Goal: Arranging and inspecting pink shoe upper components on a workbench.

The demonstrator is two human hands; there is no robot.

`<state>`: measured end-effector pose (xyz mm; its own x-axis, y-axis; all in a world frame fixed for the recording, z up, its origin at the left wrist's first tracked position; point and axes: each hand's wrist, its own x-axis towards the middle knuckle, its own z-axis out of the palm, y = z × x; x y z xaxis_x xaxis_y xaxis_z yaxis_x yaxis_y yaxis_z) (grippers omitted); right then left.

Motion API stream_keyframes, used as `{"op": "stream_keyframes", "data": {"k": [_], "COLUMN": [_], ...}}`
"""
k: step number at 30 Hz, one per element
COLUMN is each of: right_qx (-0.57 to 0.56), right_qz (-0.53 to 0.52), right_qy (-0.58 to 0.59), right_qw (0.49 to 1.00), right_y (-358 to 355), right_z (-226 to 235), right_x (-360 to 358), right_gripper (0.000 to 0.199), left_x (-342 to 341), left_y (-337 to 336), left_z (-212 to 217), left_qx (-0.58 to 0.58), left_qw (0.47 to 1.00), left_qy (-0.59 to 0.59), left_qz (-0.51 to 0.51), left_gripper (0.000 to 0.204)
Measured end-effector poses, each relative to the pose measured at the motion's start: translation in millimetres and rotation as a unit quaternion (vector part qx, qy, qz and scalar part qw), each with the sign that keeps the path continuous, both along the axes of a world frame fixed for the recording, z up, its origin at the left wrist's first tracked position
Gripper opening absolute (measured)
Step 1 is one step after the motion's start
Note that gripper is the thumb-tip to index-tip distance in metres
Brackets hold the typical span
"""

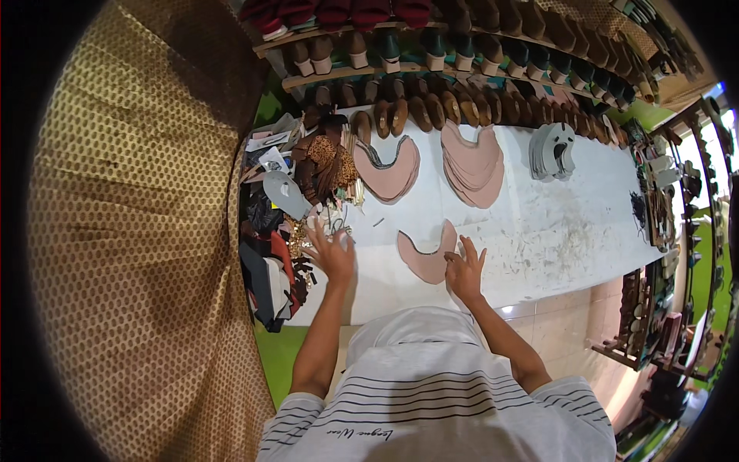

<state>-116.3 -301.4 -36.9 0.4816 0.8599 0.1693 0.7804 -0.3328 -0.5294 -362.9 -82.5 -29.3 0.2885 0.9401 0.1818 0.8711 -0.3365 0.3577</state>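
A pink crescent-shaped cut piece [425, 267], shaped like a shoe upper with a dark inner edge, lies on the white table in front of me. At its right side is my right hand [466, 279], thumb and forefinger pinched at the piece's edge, the other fingers raised. To the left, my left hand [334, 258] hovers with fingers spread, holding nothing, beside a heap of scraps. Farther back sit one stack of pink U-shaped pieces [389, 183] and a second pink stack [475, 175]. A stack of grey pieces [548, 158] is at the back right.
Brown, black and gold scraps [323, 158] crowd the left end of the white table [531, 254], with a grey cut piece [285, 194] among them. Shelves of shoes and shoe lasts [431, 113] line the back. A patterned curtain [154, 231] hangs at left; racks [635, 316] stand at right.
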Motion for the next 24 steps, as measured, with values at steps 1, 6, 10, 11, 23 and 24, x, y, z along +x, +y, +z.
{"op": "stream_keyframes", "data": {"k": [1, 6, 10, 11, 23, 24], "right_qx": [-0.003, -0.003, 0.01, 0.012, -0.009, -0.009], "right_qz": [0.004, 0.0, -0.004, -0.005, -0.008, -0.004], "right_qy": [0.004, 0.008, 0.006, 0.005, 0.009, 0.009], "right_qw": [1.0, 1.0, 1.0, 1.0, 1.0, 1.0], "right_y": [1.7, 0.5, 2.1, 2.0, -6.0, -4.4], "right_z": [0.5, -2.9, -1.1, -0.4, -8.3, -5.1], "right_x": [-1.8, -1.8, -2.8, -2.8, -2.0, -3.3], "right_gripper": [0.022, 0.022, 0.022, 0.023, 0.022, 0.022], "left_x": [-9.5, -2.7, -7.7, -9.6, -17.6, -22.2], "left_y": [11.9, 40.2, 44.7, 46.2, -6.1, -13.4], "left_z": [-4.0, 5.5, -19.7, -22.8, -7.4, -10.5], "left_qx": [0.014, -0.056, -0.04, -0.043, -0.058, -0.07], "left_qw": [1.0, 0.993, 0.995, 0.995, 0.993, 0.993], "left_qy": [0.008, 0.103, 0.095, 0.091, 0.004, 0.016], "left_qz": [0.019, 0.001, -0.003, -0.005, -0.098, -0.094], "left_gripper": [0.024, 0.018, 0.01, 0.009, 0.007, 0.007]}}
